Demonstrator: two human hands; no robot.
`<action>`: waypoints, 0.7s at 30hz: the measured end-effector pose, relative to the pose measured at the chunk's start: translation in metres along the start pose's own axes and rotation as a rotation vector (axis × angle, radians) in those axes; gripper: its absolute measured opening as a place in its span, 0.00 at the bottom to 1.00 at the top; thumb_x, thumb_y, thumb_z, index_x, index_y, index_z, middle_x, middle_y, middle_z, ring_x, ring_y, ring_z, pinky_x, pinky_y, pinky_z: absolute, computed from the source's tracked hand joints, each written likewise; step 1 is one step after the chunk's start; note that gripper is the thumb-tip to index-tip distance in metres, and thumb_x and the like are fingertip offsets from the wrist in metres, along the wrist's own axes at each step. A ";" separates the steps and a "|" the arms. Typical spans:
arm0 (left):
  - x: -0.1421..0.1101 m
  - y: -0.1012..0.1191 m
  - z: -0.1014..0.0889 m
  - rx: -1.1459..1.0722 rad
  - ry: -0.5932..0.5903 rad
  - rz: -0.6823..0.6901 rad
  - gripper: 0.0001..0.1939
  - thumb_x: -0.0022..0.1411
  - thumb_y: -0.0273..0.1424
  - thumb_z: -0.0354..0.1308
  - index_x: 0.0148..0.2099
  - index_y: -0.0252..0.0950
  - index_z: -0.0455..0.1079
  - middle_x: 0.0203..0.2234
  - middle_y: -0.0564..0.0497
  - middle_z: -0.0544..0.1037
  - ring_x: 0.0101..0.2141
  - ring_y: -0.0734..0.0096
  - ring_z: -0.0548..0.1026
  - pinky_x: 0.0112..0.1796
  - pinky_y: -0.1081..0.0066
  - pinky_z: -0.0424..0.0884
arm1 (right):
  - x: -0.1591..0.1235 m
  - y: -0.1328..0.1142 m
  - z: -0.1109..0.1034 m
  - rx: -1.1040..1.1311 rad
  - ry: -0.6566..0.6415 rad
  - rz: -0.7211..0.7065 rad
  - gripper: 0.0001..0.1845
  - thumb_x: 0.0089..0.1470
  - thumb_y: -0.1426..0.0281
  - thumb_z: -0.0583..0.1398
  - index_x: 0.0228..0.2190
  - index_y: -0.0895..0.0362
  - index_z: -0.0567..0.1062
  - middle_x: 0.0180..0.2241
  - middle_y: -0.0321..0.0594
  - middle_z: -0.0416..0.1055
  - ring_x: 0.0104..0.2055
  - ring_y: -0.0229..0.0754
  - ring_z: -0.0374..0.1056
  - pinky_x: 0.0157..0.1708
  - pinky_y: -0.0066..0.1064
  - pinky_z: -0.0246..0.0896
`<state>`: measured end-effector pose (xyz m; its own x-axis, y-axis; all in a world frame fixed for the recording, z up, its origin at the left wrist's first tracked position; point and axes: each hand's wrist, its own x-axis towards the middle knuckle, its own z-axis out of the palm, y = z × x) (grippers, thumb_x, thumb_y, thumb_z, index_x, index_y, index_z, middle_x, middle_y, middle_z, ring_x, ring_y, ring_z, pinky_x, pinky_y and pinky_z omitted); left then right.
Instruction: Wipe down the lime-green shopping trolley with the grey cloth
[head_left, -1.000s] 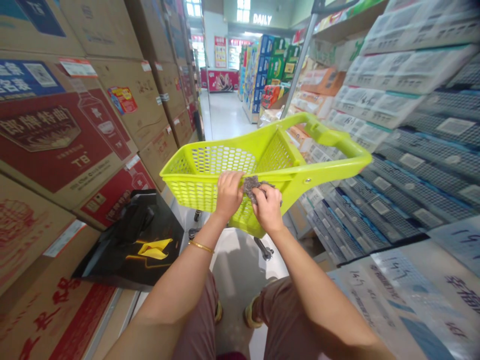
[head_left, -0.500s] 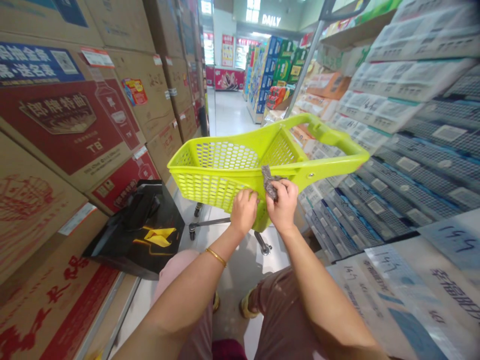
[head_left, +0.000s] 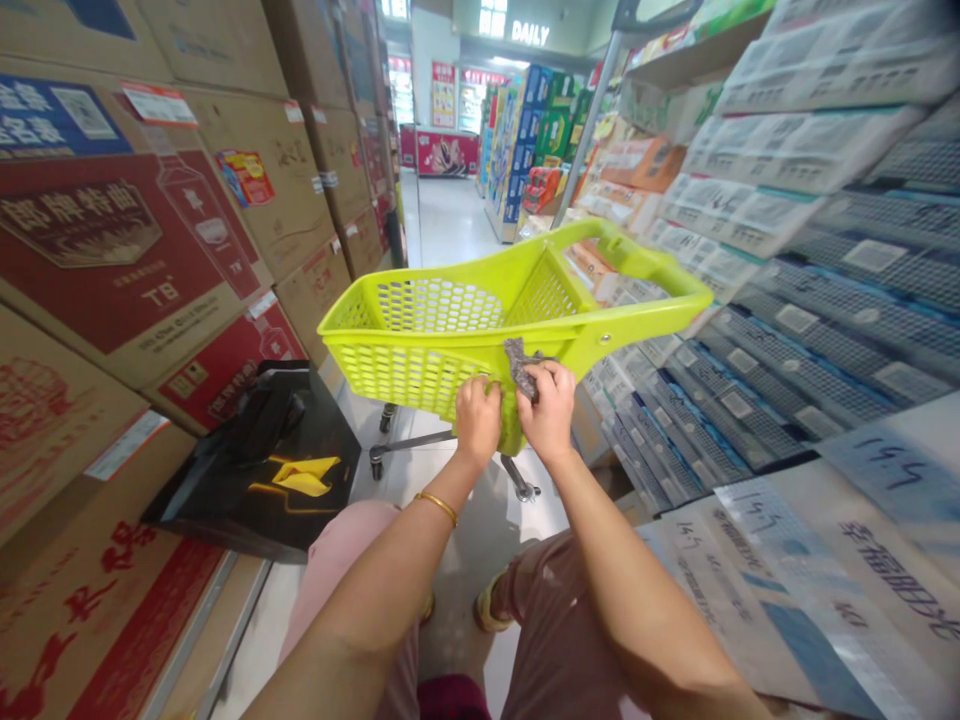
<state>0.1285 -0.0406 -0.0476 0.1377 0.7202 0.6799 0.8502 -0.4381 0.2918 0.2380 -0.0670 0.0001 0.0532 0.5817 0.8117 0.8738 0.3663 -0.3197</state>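
A lime-green plastic shopping cart [head_left: 420, 375] stands side-on in front of me, its basket to the left and its handle to the right. Crumpled in my right hand [head_left: 549, 412] is a grey cloth [head_left: 519, 365], held against the cart's side below the rim. My left hand [head_left: 478, 418] is just left of it, fingers curled at the perforated basket wall. What those fingertips pinch, if anything, is hidden. The basket shows nothing inside.
Stacked cartons [head_left: 112, 240] line the left side, with a black bag [head_left: 300, 500] by my left leg. Packs of tissue paper [head_left: 787, 160] are piled on the right, above cartons with handwritten prices [head_left: 817, 560]. An aisle floor [head_left: 457, 215] runs ahead between shelves.
The view has shifted slightly, so the cart and both hands appear a little further left. My right hand keeps the cloth on the cart's side; my left stays beside it.
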 end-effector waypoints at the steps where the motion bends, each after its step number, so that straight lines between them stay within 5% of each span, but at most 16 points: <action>1: 0.000 -0.001 0.001 0.000 -0.003 -0.006 0.11 0.64 0.27 0.47 0.44 0.34 0.70 0.43 0.41 0.71 0.46 0.56 0.67 0.47 0.58 0.65 | 0.000 0.000 0.001 -0.006 -0.015 0.004 0.12 0.50 0.72 0.55 0.39 0.55 0.72 0.39 0.43 0.64 0.44 0.45 0.59 0.45 0.38 0.56; 9: 0.007 -0.005 0.005 -0.003 0.009 0.002 0.13 0.65 0.27 0.45 0.45 0.34 0.71 0.46 0.40 0.70 0.48 0.56 0.65 0.49 0.56 0.64 | 0.004 0.003 0.010 -0.151 -0.089 -0.101 0.16 0.53 0.72 0.55 0.44 0.52 0.72 0.44 0.44 0.65 0.45 0.46 0.57 0.44 0.38 0.54; 21: 0.012 -0.022 0.012 -0.015 -0.017 0.112 0.12 0.64 0.29 0.48 0.36 0.36 0.74 0.38 0.43 0.73 0.44 0.57 0.66 0.45 0.57 0.65 | -0.006 0.009 0.051 -0.290 -0.187 -0.030 0.15 0.55 0.68 0.54 0.44 0.56 0.72 0.45 0.50 0.63 0.41 0.48 0.54 0.41 0.39 0.53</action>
<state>0.1170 -0.0160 -0.0540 0.2404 0.6753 0.6973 0.8212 -0.5245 0.2248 0.2209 -0.0298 -0.0324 -0.0402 0.7069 0.7062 0.9762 0.1785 -0.1231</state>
